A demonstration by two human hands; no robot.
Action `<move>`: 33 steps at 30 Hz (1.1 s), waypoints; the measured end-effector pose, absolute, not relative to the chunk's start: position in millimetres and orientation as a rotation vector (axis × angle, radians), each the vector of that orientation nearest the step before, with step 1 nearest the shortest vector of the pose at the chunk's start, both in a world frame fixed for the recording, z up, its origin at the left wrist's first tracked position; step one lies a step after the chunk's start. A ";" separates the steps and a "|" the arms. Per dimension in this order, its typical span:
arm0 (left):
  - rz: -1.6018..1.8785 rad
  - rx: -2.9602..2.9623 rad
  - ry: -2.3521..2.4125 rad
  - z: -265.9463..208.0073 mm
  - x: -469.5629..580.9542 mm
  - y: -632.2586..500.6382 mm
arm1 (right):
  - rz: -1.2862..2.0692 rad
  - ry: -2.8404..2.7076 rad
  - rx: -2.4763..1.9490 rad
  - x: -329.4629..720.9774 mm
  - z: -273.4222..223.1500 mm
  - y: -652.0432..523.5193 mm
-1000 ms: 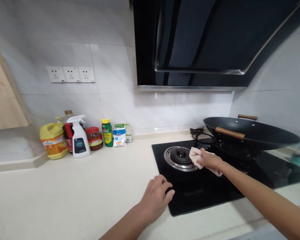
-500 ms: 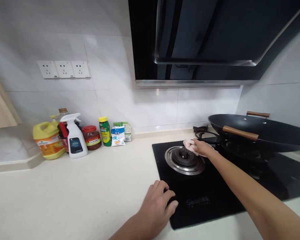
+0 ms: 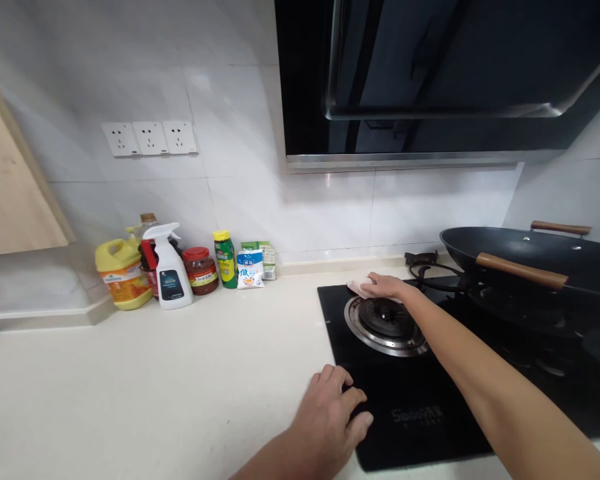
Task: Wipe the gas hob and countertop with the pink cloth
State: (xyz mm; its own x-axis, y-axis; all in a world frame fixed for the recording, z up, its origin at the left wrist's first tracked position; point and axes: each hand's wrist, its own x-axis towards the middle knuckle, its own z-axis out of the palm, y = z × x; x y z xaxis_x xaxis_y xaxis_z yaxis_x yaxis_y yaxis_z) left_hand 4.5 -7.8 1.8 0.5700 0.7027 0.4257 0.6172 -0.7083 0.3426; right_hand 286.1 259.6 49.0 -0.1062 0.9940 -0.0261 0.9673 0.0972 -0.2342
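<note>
My right hand (image 3: 384, 287) grips a pale, crumpled cloth (image 3: 361, 287) and presses it on the black glass hob (image 3: 405, 393), just behind the left burner (image 3: 386, 319). The burner's round steel ring shows, with no pan support over it. Resting at the hob's left front edge, my left hand (image 3: 333, 407) has bent fingers spread apart and holds nothing. Part of the cloth is hidden under my right fingers.
A large black wok (image 3: 535, 253) with wooden handles stands on the right burner. Behind it, a black pan support (image 3: 423, 261) lies near the wall. A white spray bottle (image 3: 169, 270), a yellow jug (image 3: 123, 277), a red-lidded jar (image 3: 200, 272) and packets line the back left. The range hood (image 3: 430, 80) hangs above.
My right hand has slid the cloth leftward along the back of the left burner. My left hand stays at the hob's edge. The view has turned slightly left.
</note>
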 end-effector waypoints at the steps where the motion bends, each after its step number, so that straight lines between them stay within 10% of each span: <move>1: 0.816 2.645 1.117 2.5 4.3 -8.3 | 0.289 -2.210 -2.012 283.4 49.7 257.2; 33: 1.155 2.548 1.166 15.6 -3.8 0.8 | 0.234 -2.665 -1.722 168.2 77.1 120.4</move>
